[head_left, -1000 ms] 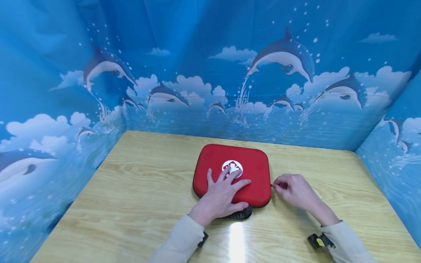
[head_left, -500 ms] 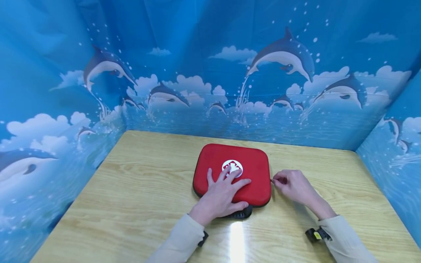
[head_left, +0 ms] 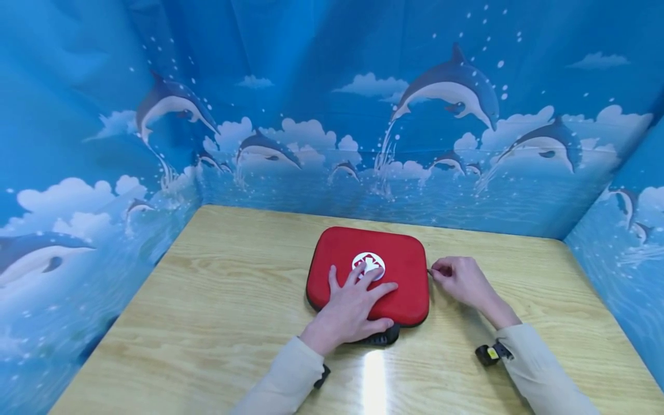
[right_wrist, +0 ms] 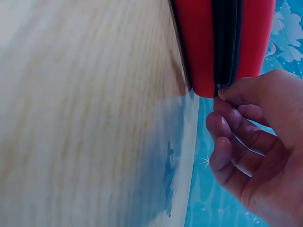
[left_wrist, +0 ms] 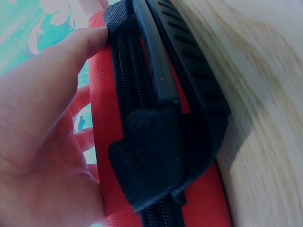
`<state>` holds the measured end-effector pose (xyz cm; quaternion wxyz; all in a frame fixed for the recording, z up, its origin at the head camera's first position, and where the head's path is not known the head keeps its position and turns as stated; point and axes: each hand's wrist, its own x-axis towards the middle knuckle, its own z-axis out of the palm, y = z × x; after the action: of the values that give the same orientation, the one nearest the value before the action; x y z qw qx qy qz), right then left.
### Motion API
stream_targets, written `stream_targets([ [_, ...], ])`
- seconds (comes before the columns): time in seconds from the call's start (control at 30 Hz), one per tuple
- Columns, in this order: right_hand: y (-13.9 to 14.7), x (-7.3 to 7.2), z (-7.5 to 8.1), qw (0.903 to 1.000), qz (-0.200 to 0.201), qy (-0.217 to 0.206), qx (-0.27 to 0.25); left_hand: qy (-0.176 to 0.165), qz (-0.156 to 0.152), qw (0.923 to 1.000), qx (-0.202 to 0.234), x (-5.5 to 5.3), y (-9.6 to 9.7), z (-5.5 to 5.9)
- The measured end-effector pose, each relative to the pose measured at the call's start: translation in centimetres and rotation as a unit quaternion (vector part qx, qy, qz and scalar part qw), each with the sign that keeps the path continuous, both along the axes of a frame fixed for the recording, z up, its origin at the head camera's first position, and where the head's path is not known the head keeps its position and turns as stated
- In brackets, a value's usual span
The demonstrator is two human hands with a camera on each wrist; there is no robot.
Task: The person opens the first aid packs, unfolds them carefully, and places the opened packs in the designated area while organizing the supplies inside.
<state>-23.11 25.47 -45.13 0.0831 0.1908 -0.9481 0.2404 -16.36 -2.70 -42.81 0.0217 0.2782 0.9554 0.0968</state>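
A red zippered case (head_left: 399, 253) with a white round emblem lies flat on the wooden table. My left hand (head_left: 347, 311) rests on its top with fingers spread, the thumb by the front edge. In the left wrist view, the black carry handle (left_wrist: 189, 61) and the black zipper (left_wrist: 128, 71) run along the case's front side. At the right side, my right hand (head_left: 461, 280) pinches the zipper pull (right_wrist: 218, 90) between thumb and forefinger. The right wrist view shows the zipper strip (right_wrist: 227, 38) running along the red side, with the other fingers curled below.
The wooden table (head_left: 207, 300) extends around the case on all sides. Blue curtains (head_left: 290, 69) printed with dolphins and clouds stand behind the table and at both sides. A black wrist camera (head_left: 487, 354) sits at the right sleeve.
My right hand has moved along the case's right side, away from me, still pinching the zipper pull. The left hand has stayed in place on the case.
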Motion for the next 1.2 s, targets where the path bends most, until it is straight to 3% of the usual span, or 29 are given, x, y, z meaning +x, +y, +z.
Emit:
stream_targets([
  [1.2, -0.2, -5.1, -0.1, 0.9994, -0.014, -0.029, -0.011, -0.016, 0.003, 0.9999, -0.007, -0.3, 0.1, -0.2],
])
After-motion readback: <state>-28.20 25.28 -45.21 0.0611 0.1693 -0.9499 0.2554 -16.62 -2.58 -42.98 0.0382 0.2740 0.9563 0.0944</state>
